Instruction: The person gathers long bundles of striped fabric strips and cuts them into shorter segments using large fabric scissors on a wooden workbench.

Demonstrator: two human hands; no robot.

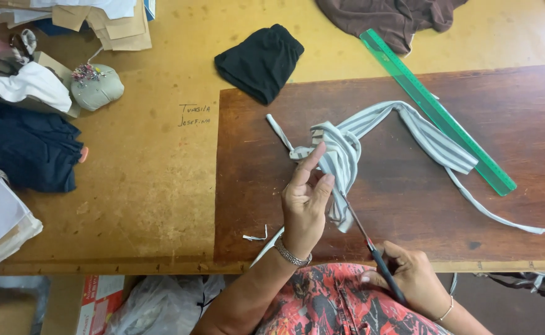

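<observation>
1. My left hand (306, 201), frame centre: grip pinches the striped fabric strip (347, 149) on the table (161, 186).
2. My right hand (409, 273), lower right: grip closed round scissors (365, 239).
3. Blades run up-left toward the pinch; strip trails right.

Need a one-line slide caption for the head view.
Left hand lifts striped fabric strip while right hand works scissors on it, over dark wooden board.

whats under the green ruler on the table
The green ruler lies on the dark wooden board and yellow tabletop; its middle overlaps the striped fabric strip, seen faintly through it.
</observation>
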